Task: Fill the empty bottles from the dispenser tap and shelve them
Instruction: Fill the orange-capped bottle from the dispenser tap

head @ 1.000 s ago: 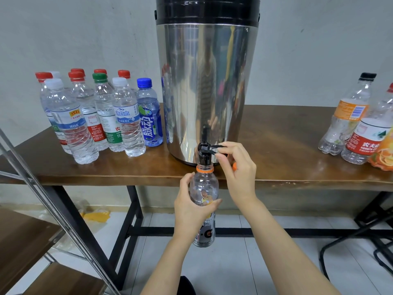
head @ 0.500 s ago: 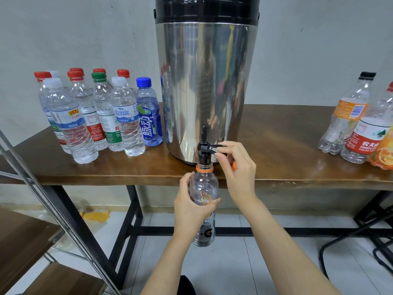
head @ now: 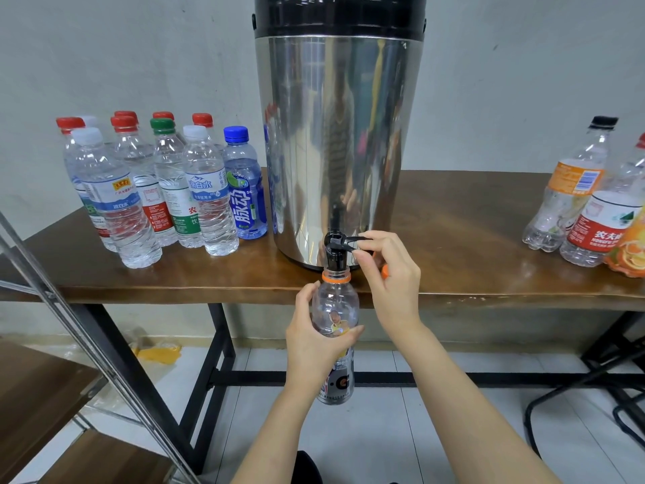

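Note:
A tall steel dispenser (head: 338, 134) with a black lid stands on the wooden table (head: 453, 267). Its black tap (head: 335, 248) juts out over the table's front edge. My left hand (head: 314, 337) grips a clear sports bottle (head: 335, 309) with an orange neck ring, its open mouth right under the spout. My right hand (head: 387, 270) pinches the tap lever with thumb and forefinger, and an orange cap (head: 385, 271) is tucked in its palm. I cannot make out a water level in the bottle.
Several capped water bottles (head: 157, 190) stand grouped on the table's left. Three bottles (head: 593, 204) stand at the right edge. A shelf unit (head: 52, 396) with metal posts and wooden boards is at lower left. Black table legs and chair legs stand on the tiled floor.

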The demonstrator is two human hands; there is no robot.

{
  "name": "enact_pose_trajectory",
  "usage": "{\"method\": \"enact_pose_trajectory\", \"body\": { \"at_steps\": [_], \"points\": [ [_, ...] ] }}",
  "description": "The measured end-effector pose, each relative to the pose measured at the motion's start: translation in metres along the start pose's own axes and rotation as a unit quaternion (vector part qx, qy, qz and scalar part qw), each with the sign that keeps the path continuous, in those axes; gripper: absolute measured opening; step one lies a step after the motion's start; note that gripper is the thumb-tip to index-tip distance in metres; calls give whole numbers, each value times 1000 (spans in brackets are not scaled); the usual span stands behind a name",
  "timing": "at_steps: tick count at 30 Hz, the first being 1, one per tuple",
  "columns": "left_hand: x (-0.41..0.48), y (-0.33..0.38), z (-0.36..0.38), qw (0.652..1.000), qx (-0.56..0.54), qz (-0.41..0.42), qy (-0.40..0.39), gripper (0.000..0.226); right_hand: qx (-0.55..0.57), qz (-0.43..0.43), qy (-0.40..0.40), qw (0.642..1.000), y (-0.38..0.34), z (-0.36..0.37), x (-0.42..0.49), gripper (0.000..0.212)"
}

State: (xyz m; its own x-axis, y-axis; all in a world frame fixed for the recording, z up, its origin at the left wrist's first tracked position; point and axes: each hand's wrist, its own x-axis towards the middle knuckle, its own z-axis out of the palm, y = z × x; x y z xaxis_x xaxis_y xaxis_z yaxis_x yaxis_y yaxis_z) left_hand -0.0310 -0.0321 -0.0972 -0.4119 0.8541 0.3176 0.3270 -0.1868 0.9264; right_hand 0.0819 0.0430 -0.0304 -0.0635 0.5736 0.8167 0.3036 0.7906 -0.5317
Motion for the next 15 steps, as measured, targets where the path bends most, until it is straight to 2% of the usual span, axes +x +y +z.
{"method": "enact_pose_trajectory", "body": {
  "at_steps": [15],
  "points": [
    [-1,1,-1,1000,2,-4,-1,89,-1,0,-1,1000,-1,0,0,25]
  ]
}}
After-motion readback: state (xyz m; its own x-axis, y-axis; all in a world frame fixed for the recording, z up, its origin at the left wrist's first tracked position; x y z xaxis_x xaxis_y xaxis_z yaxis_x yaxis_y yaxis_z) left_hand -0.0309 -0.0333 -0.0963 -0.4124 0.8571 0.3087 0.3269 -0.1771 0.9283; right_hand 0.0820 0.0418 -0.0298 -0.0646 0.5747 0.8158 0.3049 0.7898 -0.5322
